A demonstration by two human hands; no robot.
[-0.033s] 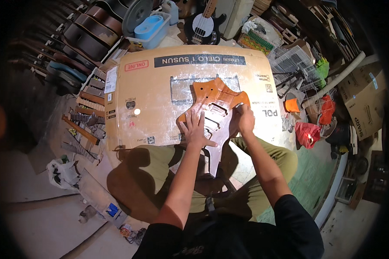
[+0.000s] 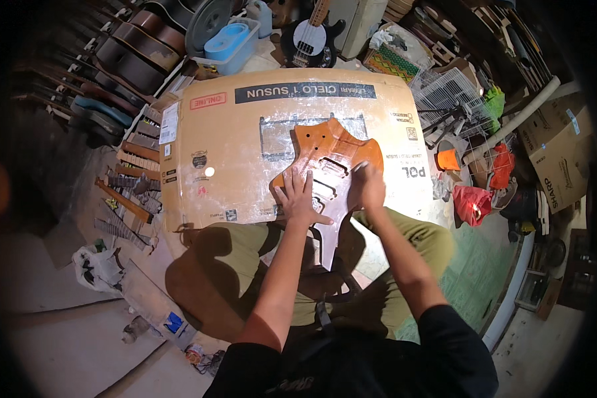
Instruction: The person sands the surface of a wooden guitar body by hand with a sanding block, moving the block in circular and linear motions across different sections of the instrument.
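Note:
An orange-brown electric guitar body (image 2: 325, 147), with cut-out pickup cavities and several small holes, lies on a flat cardboard box (image 2: 239, 139). Its pale, glossy lower end reaches toward my lap. My left hand (image 2: 300, 199) rests flat on the body's left side, fingers spread beside the cavities. Over the right side, my right hand (image 2: 368, 186) is closed, with fingers bent down against the surface. Whatever it may hold is hidden beneath the fingers.
Guitars (image 2: 132, 53) crowd the far left, near wooden pieces (image 2: 139, 149). A blue tub (image 2: 225, 43) and a dark bass guitar (image 2: 305, 40) stand beyond the box. To the right are a white wire rack (image 2: 448, 93), an orange cup (image 2: 448, 159) and red cloth (image 2: 471, 204).
My right hand has moved left and slightly toward me, from the body's right edge onto its face. The left hand and the guitar body stay in place.

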